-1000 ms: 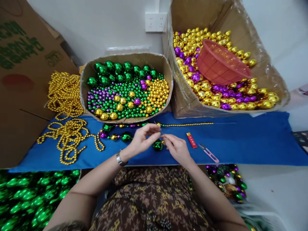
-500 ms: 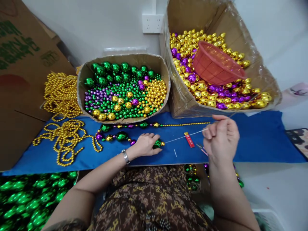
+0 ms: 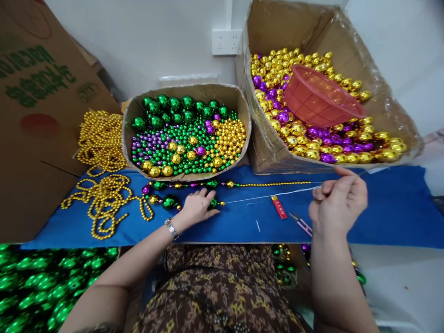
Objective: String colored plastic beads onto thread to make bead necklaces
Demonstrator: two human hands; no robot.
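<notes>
My left hand rests on the blue cloth, fingers curled over a green bead at the end of a bead strand. A thin white thread runs taut from that bead to my right hand, which is closed in a pinch on the thread's far end, raised above the cloth. A second strand of green, purple and small gold beads lies just behind, along the boxes.
A cardboard box of mixed green, purple and gold beads and a larger box of gold and purple balls with a red basket stand behind. Gold bead chains lie left. A red lighter and snips lie on the cloth.
My right hand has pulled the thread out to the right, away from the bead. My left hand dropped onto the cloth and now holds the green bead down, slightly further left.
</notes>
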